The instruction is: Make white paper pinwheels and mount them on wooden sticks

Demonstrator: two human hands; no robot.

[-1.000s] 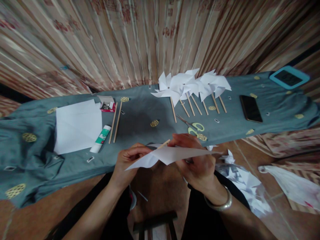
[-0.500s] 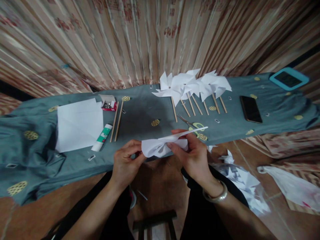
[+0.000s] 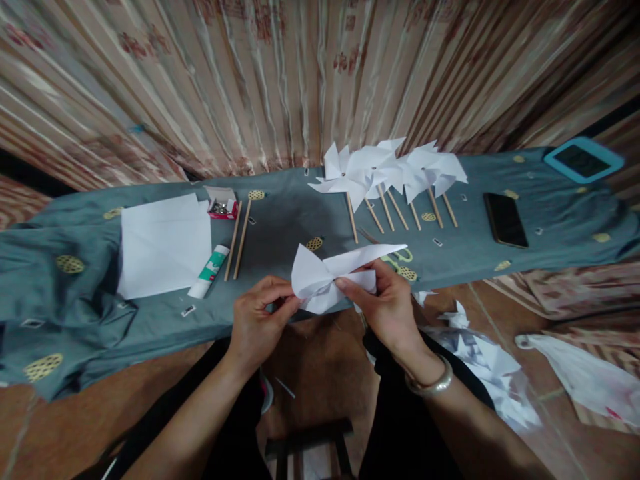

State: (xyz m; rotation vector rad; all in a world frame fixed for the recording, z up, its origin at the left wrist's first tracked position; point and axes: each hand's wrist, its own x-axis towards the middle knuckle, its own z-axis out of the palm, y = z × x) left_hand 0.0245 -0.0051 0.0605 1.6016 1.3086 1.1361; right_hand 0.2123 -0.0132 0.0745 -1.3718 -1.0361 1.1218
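Observation:
A white paper pinwheel (image 3: 320, 283), its blades curled toward the centre, is held between my hands over the table's near edge. My left hand (image 3: 260, 320) pinches its left side between thumb and fingers. With the thumb on the folded middle and the fingers behind, my right hand (image 3: 387, 307) grips the right side. One long pointed blade sticks out to the upper right. Behind my right hand lie scissors with yellow-green handles (image 3: 404, 255), partly covered. Further back, several finished paper pinwheels (image 3: 350, 177) on wooden sticks (image 3: 352, 220) lie in an overlapping row.
To the left are white paper sheets (image 3: 167, 247), a glue stick (image 3: 209, 271), two loose wooden sticks (image 3: 242, 243) and a small red box of metal pins (image 3: 223, 205). A phone (image 3: 505, 220) and a blue-framed tablet (image 3: 584, 160) lie right. Paper scraps (image 3: 483, 360) sit on the floor.
The pinwheel has tilted so its folded face and upper left blade show more. My left hand has shifted slightly right. The whole view has moved a little.

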